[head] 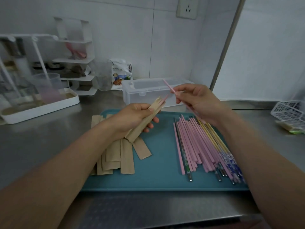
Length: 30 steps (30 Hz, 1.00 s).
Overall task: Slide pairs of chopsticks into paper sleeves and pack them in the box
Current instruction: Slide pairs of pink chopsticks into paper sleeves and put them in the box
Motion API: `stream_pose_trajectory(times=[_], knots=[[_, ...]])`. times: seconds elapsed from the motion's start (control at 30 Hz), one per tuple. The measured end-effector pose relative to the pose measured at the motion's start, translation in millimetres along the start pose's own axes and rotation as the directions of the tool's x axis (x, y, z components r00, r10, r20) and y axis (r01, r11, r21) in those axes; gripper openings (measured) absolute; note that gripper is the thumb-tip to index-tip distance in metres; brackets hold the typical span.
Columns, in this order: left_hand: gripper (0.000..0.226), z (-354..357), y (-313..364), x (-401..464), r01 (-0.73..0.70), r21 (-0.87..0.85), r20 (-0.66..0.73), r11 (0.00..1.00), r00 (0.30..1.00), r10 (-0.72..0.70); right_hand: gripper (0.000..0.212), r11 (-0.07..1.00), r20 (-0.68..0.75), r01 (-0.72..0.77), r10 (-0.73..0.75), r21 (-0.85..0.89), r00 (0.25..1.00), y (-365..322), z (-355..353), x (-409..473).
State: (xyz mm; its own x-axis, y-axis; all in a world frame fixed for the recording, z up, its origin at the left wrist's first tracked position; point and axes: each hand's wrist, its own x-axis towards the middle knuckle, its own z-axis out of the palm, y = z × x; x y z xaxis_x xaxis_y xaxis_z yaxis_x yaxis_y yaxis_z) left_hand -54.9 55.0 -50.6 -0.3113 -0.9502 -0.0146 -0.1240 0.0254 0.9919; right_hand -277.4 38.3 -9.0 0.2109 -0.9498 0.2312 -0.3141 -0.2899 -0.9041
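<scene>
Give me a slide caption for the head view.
Left hand holds paper sleeve; right hand brings pink chopstick.

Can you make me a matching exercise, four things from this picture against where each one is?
Things
1. paper sleeve
2. single pink chopstick
3. loose chopsticks
4. clear plastic box

Places
A. on the counter behind the blue tray
B. piled on the right side of the tray
C. in the left hand, one pink chopstick tip showing at its mouth
D. pinched in the right hand

Pairs: 1-C, 2-D, 3-B, 4-A
</scene>
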Motion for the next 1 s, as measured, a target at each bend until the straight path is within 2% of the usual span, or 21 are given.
stream_pose_trajectory(times=[0.03, 0.1, 0.2, 0.27, 0.37, 0.6, 0.67, 0.77, 0.87, 0.93, 1.0], knots=[[0.025, -5, 2, 0, -0.018, 0.04, 0.003, 0.999, 1.0, 0.018, 0.019, 0.977, -0.065, 0.122, -0.136, -0.177, 0.989, 1, -2, 2], [0.022, -13, 4, -1, -0.049, 0.134, 0.007, 0.99, 0.999, 0.048, 0.018, 0.819, -0.088, 0.282, -0.371, -0.499, 0.924, 6, -9, 7], [0.02, -21, 7, -5, -0.09, 0.235, 0.012, 0.968, 0.996, 0.09, 0.016, 0.565, 0.003, 0.383, -0.559, -0.731, 0.829, 11, -22, 11], [0.022, -21, 8, -6, -0.11, 0.274, 0.031, 0.955, 0.994, 0.105, 0.016, 0.505, 0.019, 0.358, -0.559, -0.786, 0.829, 11, -26, 11], [0.023, -19, 9, -8, -0.127, 0.303, 0.059, 0.944, 0.992, 0.114, 0.017, 0.474, 0.038, 0.325, -0.52, -0.818, 0.853, 9, -24, 9], [0.025, -13, 6, -8, -0.151, 0.357, 0.1, 0.922, 0.987, 0.123, 0.017, 0.409, 0.16, 0.391, -0.494, -0.824, 0.854, 6, -8, 5], [0.025, -10, 6, -9, -0.162, 0.369, 0.096, 0.915, 0.986, 0.136, 0.018, 0.43, 0.185, 0.436, -0.511, -0.791, 0.839, 7, 3, 5], [0.025, -8, 5, -9, -0.192, 0.367, 0.075, 0.91, 0.981, 0.177, 0.031, 0.556, 0.147, 0.46, -0.515, -0.692, 0.845, 10, 16, 4], [0.025, -7, 4, -9, -0.199, 0.373, 0.043, 0.906, 0.979, 0.198, 0.043, 0.56, 0.09, 0.471, -0.574, -0.682, 0.814, 12, 20, 4], [0.025, -7, 3, -7, -0.19, 0.343, 0.031, 0.92, 0.981, 0.191, 0.055, 0.636, -0.096, 0.373, -0.577, -0.675, 0.811, 12, 16, 6], [0.025, -8, 2, -4, -0.172, 0.281, 0.002, 0.944, 0.984, 0.179, 0.057, 0.823, -0.33, 0.23, -0.441, -0.52, 0.835, 10, 11, 7]])
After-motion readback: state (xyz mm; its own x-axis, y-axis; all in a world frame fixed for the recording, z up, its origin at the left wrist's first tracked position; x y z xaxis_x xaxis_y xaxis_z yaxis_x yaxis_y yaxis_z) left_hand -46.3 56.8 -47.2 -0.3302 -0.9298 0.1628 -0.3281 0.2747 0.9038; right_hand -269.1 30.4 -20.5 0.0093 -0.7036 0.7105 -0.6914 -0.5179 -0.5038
